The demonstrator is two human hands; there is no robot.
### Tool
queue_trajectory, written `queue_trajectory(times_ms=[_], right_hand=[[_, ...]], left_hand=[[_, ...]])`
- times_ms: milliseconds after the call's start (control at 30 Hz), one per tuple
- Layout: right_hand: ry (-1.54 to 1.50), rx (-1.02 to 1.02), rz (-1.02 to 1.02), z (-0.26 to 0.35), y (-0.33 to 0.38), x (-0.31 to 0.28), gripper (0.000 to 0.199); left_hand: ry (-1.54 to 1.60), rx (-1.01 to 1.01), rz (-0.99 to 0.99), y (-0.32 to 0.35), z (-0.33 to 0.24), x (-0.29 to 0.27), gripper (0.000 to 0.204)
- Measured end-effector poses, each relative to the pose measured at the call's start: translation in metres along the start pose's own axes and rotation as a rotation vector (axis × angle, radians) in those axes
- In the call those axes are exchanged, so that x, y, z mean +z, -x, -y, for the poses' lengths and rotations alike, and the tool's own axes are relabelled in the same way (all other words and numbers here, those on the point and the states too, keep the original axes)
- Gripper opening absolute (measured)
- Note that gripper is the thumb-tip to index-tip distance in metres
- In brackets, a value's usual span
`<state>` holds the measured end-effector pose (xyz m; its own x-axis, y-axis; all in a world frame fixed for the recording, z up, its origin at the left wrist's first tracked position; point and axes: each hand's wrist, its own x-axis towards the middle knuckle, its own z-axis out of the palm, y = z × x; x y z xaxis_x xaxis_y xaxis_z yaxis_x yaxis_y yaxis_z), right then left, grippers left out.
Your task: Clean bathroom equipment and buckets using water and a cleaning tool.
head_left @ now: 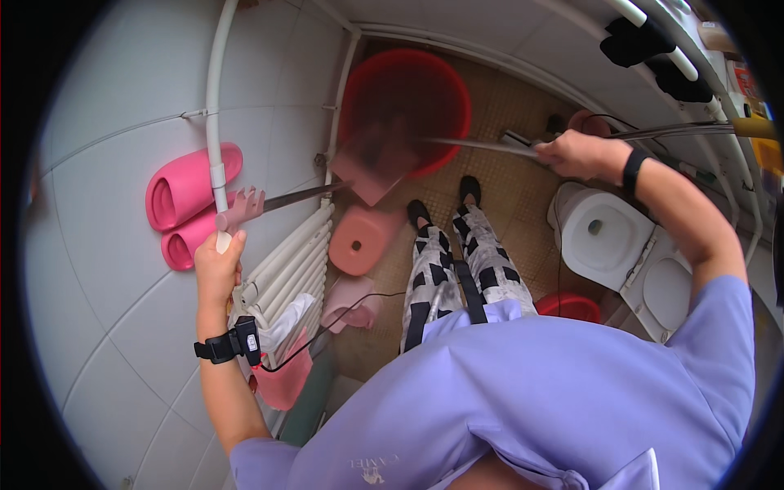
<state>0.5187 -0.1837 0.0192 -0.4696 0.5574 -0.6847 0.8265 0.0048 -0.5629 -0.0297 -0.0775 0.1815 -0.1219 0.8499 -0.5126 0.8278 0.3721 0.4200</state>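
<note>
My left hand point(219, 273) is closed at the grip end of a long-handled pink dustpan point(380, 184). Its dark metal shaft slants across to the pan, which is blurred by motion. My right hand point(576, 153) is wrapped round a thin metal handle point(490, 146), apparently a broom's; the far end is smeared over the dustpan and a large red basin point(445, 77). Below the pan stands a salmon-pink stool point(362, 237). Pink slippers point(181, 189) hang on the wall by my left hand.
At right is a white toilet point(592, 229) with its lid raised; a small red basin point(569, 307) sits nearby. White slats point(290, 253) and a white pipe point(219, 106) line the left. Yellow-brown tiles point(506, 220) cover the floor. A cable runs from my left wrist.
</note>
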Motion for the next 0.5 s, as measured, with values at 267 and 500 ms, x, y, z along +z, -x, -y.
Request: queue_trajectory(times_ms=[267, 500], right_hand=[[-0.319, 0.153, -0.245, 0.026, 0.029, 0.094, 0.023], [-0.577, 0.561, 0.07, 0.066, 0.085, 0.046, 0.014]], left_hand=[[0.06, -0.05, -0.054, 0.009, 0.014, 0.004, 0.031], [0.096, -0.036, -0.074, 0.014, 0.018, 0.007, 0.03]])
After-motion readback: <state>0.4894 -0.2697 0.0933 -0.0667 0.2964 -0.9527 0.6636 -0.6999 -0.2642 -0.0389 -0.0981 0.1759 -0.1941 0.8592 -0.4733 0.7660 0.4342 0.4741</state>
